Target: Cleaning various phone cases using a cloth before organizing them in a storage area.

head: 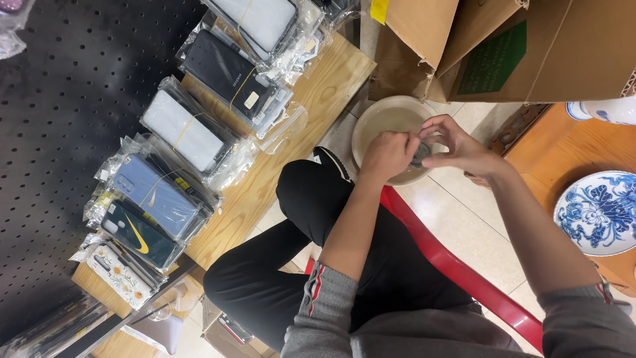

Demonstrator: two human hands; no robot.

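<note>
Both hands are over the bowl (371,119), a pale round basin sitting on the tiled floor (464,219) and filled with cloudy water. The left hand (389,155) is curled into a loose fist, fingers tucked down against a small dark grey object (421,153) right at the bowl's near rim. The right hand (457,147) meets it from the other side, thumb and fingertips pinched on that same little object, so the two hands are touching across it. What the object is, hard to say; most of it is hidden between the fingers, and it could be a small stone or a scrap of cloth. It sits just above the water, at the edge of the bowl closest to the person.

The person is seated on a red plastic chair (457,272), in black trousers (291,265), grey sleeves pushed up the forearms. Beside the left knee, a low wooden shelf (324,86) carries a row of phone cases in clear bags (192,126), stacked and banded, against a black pegboard (73,99). Behind the bowl stand opened cardboard boxes (563,46). Off to the right, on a wooden surface, lies a blue-and-white patterned plate (599,212).
</note>
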